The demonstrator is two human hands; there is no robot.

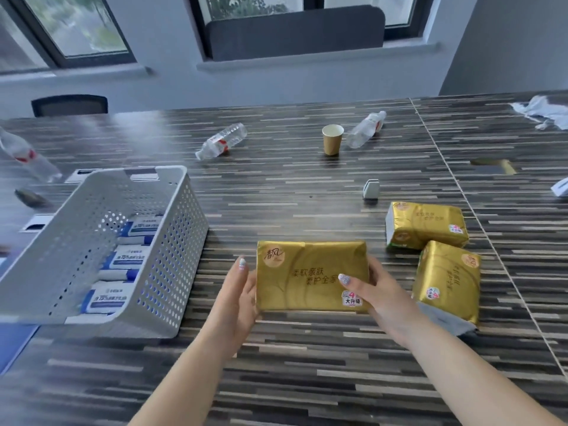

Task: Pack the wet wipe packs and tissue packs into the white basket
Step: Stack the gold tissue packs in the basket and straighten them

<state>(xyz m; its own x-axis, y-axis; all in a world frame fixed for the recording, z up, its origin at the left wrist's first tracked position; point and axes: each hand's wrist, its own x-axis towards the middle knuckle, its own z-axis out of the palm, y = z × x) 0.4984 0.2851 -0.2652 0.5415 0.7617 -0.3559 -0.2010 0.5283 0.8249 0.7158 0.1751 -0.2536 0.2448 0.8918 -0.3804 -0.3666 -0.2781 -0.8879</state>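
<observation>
A gold tissue pack [310, 275] is held flat between both hands just above the striped table. My left hand [238, 298] grips its left end with the thumb up along the edge. My right hand [378, 292] grips its right end, thumb on top. The white perforated basket [172, 241] stands to the left, with three white-and-blue wet wipe packs [123, 261] lying in a row inside it. Two more gold tissue packs lie at the right, one farther back [425, 224] and one nearer [447, 279].
Farther back on the table lie two plastic water bottles [221, 145] [365, 129] and a brown paper cup [332, 139] stands between them. A third bottle [24, 159] is at the far left. A small white holder [371, 189] stands behind the tissue packs.
</observation>
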